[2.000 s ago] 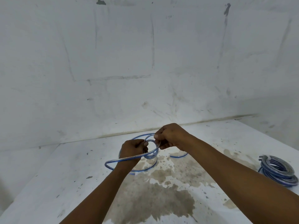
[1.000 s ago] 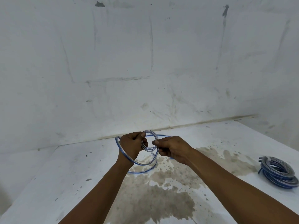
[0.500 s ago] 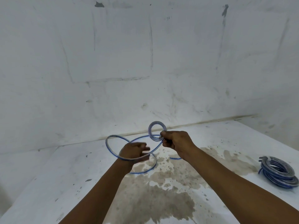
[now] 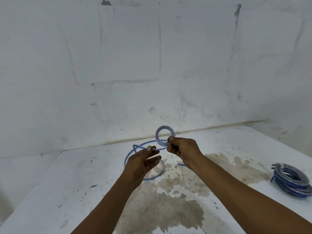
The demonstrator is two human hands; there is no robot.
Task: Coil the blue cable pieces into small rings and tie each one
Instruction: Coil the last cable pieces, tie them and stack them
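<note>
White, scuffed walls close in the far side of a pale table (image 4: 55, 186), with a brown stain (image 4: 168, 211) spreading across its near middle. My right hand (image 4: 183, 150) is raised above the surface, thumb and fingers pinched on the lower edge of a small ring (image 4: 157, 135) of coiled blue cable — the ring stands upright, its open centre facing me, at about 12 o'clock from that hand. My left hand (image 4: 141, 163) sits just beside it, at roughly 9 o'clock from the right, palm turned inward. Its thumb and forefinger pinch the loose strand (image 4: 156, 149) that runs off the ring, while the other fingers lie straighter below and hold nothing. From there the rest of the cable (image 4: 133, 149) sweeps out in a wide loop behind and under my left hand and drops onto the table, part of it lying over the stain's far edge. Well apart, at 3 o'clock near the table's right edge, a pile of finished coils (image 4: 292, 180) lies flat — grey and blue rings stacked together.
</note>
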